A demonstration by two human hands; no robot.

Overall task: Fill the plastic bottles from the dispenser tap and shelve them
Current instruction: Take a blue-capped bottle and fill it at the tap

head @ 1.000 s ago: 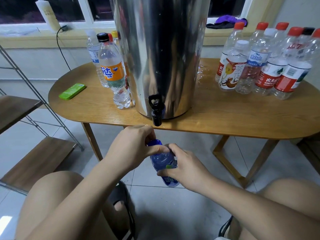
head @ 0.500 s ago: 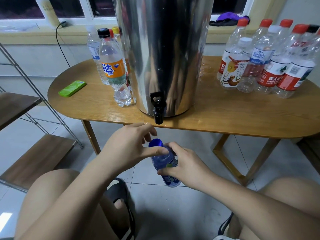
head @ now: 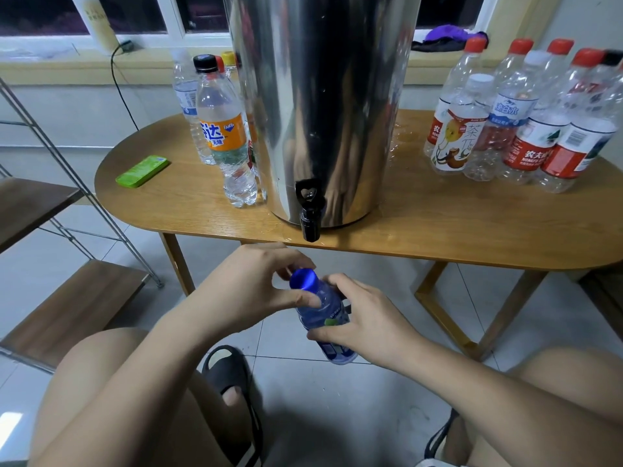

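- Since a second ago the left hand (head: 246, 291) has lifted its fingers off the cap (head: 303, 279), which now shows whole; the bottle (head: 323, 315) stays low, under the tap (head: 310, 210).
- Bottle: blue-tinted, capped, tilted with its top to the left, held over the floor in front of the desk (head: 438, 230); how full it is I cannot tell.
- Dispenser (head: 320, 96): steel, standing at the desk's near edge, with the tap overhanging it.
- Fanta bottle (head: 226, 136) and others stand capped left of the dispenser; the red-capped bottles (head: 526, 123) to the right look empty.
- Left hand: thumb against the neck below the cap, fingers arched above it; whether they touch I cannot tell.
- Right hand (head: 367, 321): wrapped round the bottle's body.
- Open floor lies between the knees; the shelf (head: 67, 308) stands to the left.
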